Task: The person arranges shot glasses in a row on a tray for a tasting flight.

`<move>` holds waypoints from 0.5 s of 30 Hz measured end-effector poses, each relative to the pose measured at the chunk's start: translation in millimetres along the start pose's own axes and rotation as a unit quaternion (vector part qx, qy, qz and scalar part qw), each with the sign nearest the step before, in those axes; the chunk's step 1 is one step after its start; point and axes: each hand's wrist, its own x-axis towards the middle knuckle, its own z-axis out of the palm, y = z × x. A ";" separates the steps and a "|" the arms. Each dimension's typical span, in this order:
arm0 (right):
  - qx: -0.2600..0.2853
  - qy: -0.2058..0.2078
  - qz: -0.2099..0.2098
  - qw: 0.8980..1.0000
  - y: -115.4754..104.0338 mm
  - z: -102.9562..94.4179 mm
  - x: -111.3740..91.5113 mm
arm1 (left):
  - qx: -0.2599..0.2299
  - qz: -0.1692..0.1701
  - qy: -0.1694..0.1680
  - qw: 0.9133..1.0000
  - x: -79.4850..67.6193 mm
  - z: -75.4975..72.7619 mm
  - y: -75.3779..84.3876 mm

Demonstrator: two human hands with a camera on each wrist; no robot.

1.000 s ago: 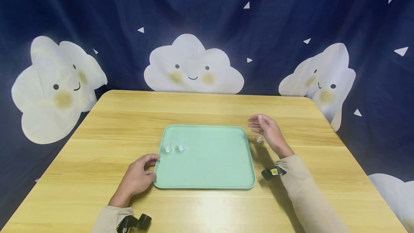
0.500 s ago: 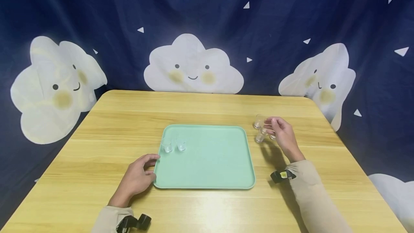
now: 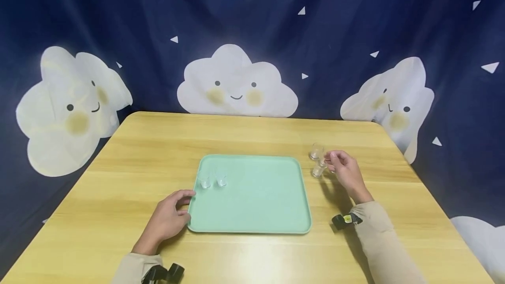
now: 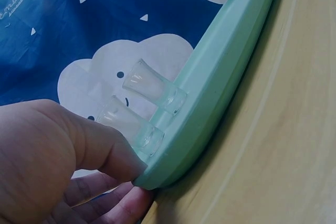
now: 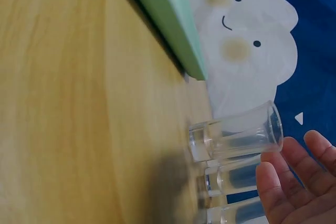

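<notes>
My left hand [image 3: 169,214] rests at the left edge of a pale green tray [image 3: 256,196]. In the left wrist view its thumb [image 4: 113,156] touches the rim near a corner. Two clear shot glasses, one [image 3: 204,181] near the left rim and another [image 3: 222,179] beside it, stand upright on the tray. Beyond the tray's right side, my right hand [image 3: 346,173] is at a group of clear shot glasses. In the right wrist view its fingers lie loosely parted near the rim of the closest glass [image 5: 236,135]; contact is unclear. Two other glasses show behind that one.
Everything stands on a light wooden table [image 3: 252,257]. A dark blue curtain [image 3: 252,8] with white clouds hangs behind it. One glass [image 3: 315,151] of the right group stands farther back, and the hand partly hides the group.
My right hand has shifted right from the tray's edge, uncovering the glasses, then slightly towards me. My left hand, the tray and its two glasses have stayed put.
</notes>
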 end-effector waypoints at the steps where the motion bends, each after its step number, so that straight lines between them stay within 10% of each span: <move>1: -0.005 0.000 0.002 1.000 0.8 0.0 0.1 | 0.001 0.001 0.001 1.000 0.7 0.1 0.4; 15: -0.101 -0.019 0.014 0.995 5.5 -0.3 0.5 | 0.008 0.002 0.002 1.000 2.4 -0.1 3.4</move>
